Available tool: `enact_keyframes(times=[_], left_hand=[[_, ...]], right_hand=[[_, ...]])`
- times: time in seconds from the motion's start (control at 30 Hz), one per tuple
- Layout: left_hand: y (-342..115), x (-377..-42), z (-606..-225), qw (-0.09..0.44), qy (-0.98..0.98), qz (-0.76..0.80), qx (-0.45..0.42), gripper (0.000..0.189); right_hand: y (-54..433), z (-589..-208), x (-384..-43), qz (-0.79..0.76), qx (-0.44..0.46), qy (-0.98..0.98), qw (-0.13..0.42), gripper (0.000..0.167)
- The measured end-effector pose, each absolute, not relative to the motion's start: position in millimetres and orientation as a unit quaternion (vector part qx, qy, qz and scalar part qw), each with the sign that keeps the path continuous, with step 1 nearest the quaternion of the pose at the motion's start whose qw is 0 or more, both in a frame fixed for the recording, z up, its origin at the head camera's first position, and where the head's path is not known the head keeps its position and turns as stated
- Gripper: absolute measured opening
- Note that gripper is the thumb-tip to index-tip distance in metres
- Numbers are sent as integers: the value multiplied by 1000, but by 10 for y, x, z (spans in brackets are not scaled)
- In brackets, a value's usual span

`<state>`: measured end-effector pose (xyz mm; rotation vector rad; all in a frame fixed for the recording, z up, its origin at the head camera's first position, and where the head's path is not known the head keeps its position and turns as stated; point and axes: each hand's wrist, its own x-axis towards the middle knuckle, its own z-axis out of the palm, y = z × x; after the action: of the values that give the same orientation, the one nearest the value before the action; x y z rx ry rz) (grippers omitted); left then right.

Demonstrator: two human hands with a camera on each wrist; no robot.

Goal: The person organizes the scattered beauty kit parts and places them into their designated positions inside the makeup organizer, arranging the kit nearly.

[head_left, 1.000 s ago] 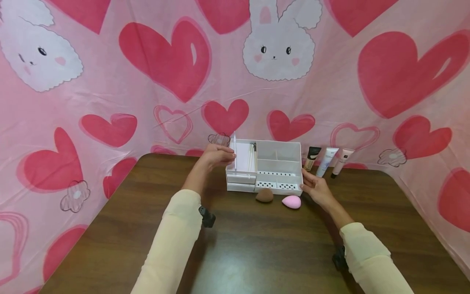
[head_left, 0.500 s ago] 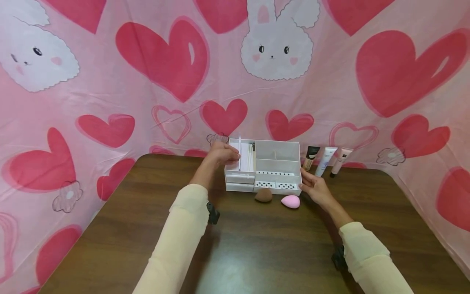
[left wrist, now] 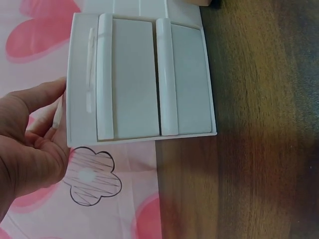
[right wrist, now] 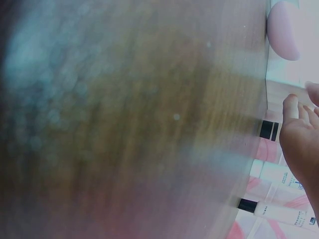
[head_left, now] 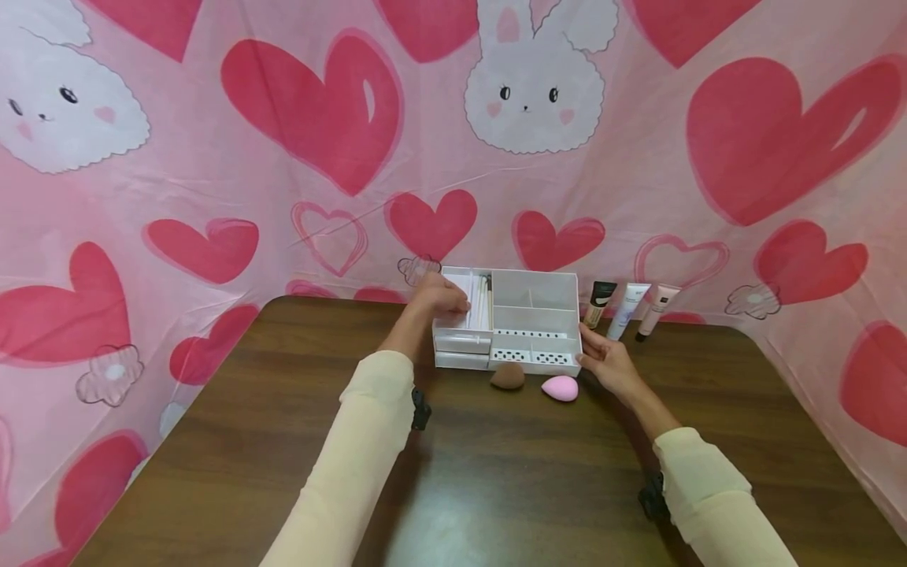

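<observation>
A white cosmetics organizer [head_left: 536,290] stands at the table's back edge, with open compartments on top and two small drawers [left wrist: 134,79] at its left front. My left hand [head_left: 441,298] reaches over its left wall and pinches a slim white stick [head_left: 471,291], whose exact kind I cannot tell. That stick stands in the left compartment beside several thin brushes [head_left: 485,303]; its lower end is hidden. At the right wall rests my right hand [head_left: 608,362], fingers along the side and thumb near the front corner.
A brown makeup sponge [head_left: 508,376] and a pink makeup sponge [head_left: 561,388] lie before the organizer. To its right stand a black-and-beige tube [head_left: 600,303], a white tube [head_left: 629,311] and a pink tube [head_left: 657,311]. Behind hangs a heart-patterned cloth [head_left: 319,118].
My left hand has moved right over the left compartment, and the slim white stick it pinches has gone down into it. My right hand has stayed at the organizer's side.
</observation>
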<state>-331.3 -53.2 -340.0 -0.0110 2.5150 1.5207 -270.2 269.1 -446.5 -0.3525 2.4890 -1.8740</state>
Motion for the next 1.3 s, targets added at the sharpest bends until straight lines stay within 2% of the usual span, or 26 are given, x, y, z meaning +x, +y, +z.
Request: enact_keyframes(times=[0.33, 1.3], left_hand=[[-488, -3305, -3427, 56, 899, 435, 10, 21], [-469, -3307, -3452, 35, 916, 400, 4, 15]], right_hand=[[2698, -4475, -2711, -598, -106, 794, 3, 65], [2697, -4463, -2705, -599, -110, 793, 5, 65]])
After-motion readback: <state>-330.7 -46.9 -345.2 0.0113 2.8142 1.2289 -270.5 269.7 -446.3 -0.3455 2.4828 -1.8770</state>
